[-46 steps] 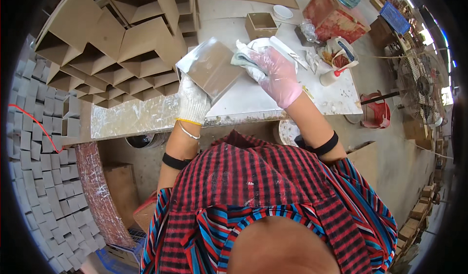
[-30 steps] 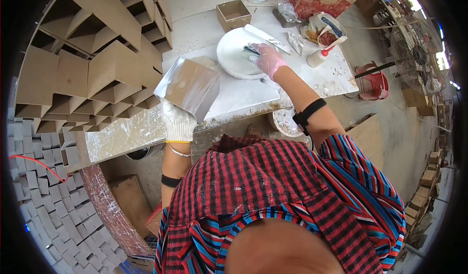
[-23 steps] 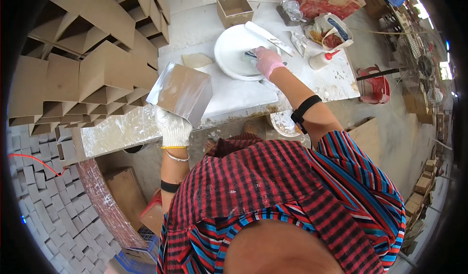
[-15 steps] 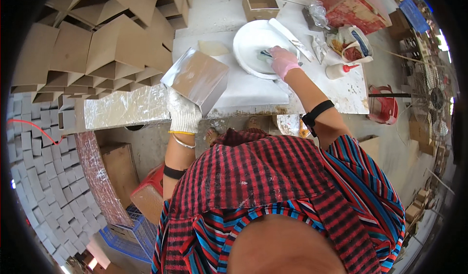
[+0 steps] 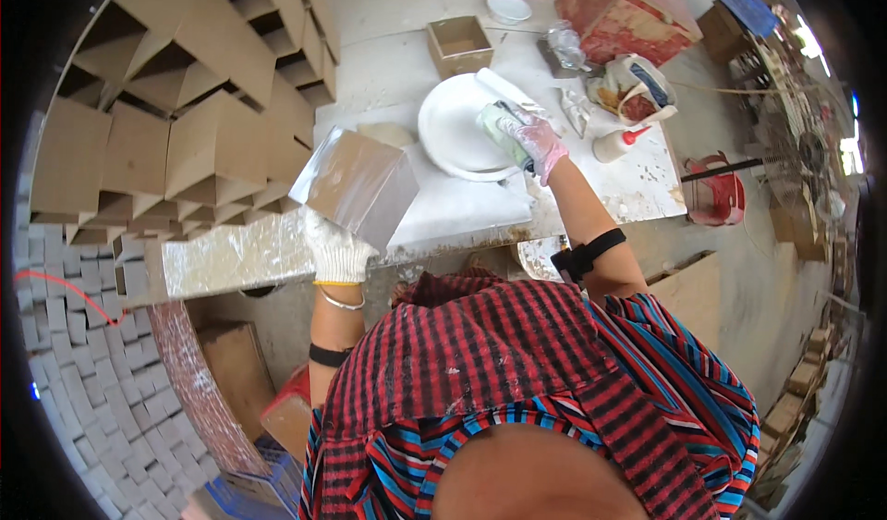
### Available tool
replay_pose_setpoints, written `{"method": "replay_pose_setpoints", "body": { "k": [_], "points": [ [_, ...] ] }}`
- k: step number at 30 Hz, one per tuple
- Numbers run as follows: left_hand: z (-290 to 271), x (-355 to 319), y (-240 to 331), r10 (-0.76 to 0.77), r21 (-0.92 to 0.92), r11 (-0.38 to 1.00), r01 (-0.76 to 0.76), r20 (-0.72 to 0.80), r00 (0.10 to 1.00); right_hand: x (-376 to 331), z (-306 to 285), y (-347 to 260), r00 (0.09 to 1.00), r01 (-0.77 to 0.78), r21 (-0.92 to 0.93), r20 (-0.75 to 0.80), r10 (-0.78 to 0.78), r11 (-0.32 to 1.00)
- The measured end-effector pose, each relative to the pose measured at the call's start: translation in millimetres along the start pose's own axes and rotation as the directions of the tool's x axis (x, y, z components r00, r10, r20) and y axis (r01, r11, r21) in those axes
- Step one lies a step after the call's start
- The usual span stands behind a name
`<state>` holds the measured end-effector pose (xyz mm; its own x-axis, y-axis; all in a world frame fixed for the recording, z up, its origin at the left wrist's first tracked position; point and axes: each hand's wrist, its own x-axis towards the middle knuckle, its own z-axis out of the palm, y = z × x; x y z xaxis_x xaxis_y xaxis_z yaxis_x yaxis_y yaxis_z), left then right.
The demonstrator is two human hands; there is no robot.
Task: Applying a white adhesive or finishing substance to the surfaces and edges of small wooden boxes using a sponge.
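My left hand (image 5: pixel 338 250), in a white knit glove, holds up a cardboard box (image 5: pixel 356 176) over the table's near edge; its fingers are mostly hidden by the box. White wet streaks cover part of the box's brown face, and another side looks grey. Over a round white basin (image 5: pixel 442 153), my right hand (image 5: pixel 536 143) in a smeared pink glove is closed round a pale green, flat tool with a dark edge (image 5: pixel 500 128); I cannot make out its exact kind. White liquid or paste lies in the basin, and a white strip (image 5: pixel 494 84) rests across its far rim.
Brown open boxes (image 5: pixel 212 141) are stacked high at the left. Behind the basin stand an open box (image 5: pixel 460 47) and a white bowl (image 5: pixel 509 8). To the right are a red-capped bottle (image 5: pixel 614 144), a bag (image 5: pixel 637 90) and a red-stained block (image 5: pixel 624 16).
My right hand has lifted and turned above the basin, bringing the pale green tool into fuller view. My left hand still holds the box. The whole view has shifted slightly.
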<state>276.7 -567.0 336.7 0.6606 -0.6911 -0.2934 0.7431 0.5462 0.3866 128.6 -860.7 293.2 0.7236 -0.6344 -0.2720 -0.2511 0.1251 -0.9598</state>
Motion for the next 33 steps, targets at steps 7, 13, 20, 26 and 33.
{"method": "replay_pose_setpoints", "body": {
  "k": [7, 13, 20, 26, 33],
  "points": [
    [18, 10, 0, 0.045, 0.163, 0.985, -0.046, 0.015, 0.999, -27, 7, -18, 0.999, -0.015, 0.45, -0.029, 0.031, 0.893],
    [28, 11, -1, 0.088, 0.289, 0.951, -0.106, 0.073, 0.993, -78, 60, -87, 0.866, 0.499, -0.167, 0.047, -0.498, 0.851],
    [45, 8, 2, 0.106, 0.159, 0.98, -0.116, 0.072, 0.992, -142, 118, -112, 0.529, 0.774, -0.6, 0.437, -0.727, 0.202],
    [47, -4, 9, 0.116, 0.174, 0.976, -0.135, 0.112, 0.987, -101, 106, -93, 0.597, 0.647, -0.69, 0.193, -0.779, 0.325],
    [46, -8, 21, 0.071, 0.257, 0.956, -0.142, 0.265, 0.962, -122, 126, -109, 0.498, 0.816, -0.497, 0.344, -0.796, 0.296]
  ]
}}
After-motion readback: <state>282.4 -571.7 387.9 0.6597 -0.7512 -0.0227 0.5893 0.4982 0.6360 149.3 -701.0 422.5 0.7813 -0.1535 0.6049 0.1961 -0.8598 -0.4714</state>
